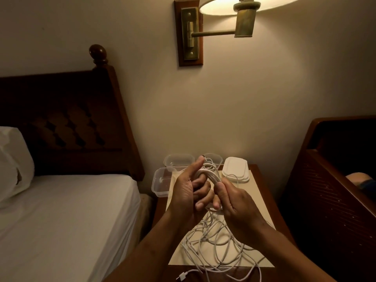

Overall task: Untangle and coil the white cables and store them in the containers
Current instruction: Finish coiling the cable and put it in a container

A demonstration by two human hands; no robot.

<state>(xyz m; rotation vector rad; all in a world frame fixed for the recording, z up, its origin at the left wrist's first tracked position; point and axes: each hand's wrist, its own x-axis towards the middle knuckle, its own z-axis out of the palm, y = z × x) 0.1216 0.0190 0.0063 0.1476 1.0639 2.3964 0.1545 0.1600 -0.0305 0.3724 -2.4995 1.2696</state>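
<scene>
Head view: coiled cable [214,176] looped around left fingers [204,198].

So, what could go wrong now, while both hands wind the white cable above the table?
1. The coil held by the left hand and right hand seems to run down into the tangled cables; pulling harder may tighten knots.
2. A plug lies at the near edge of the table and may slide off.
3. The open container stands at the table's left edge; a bump could push it off.
</scene>
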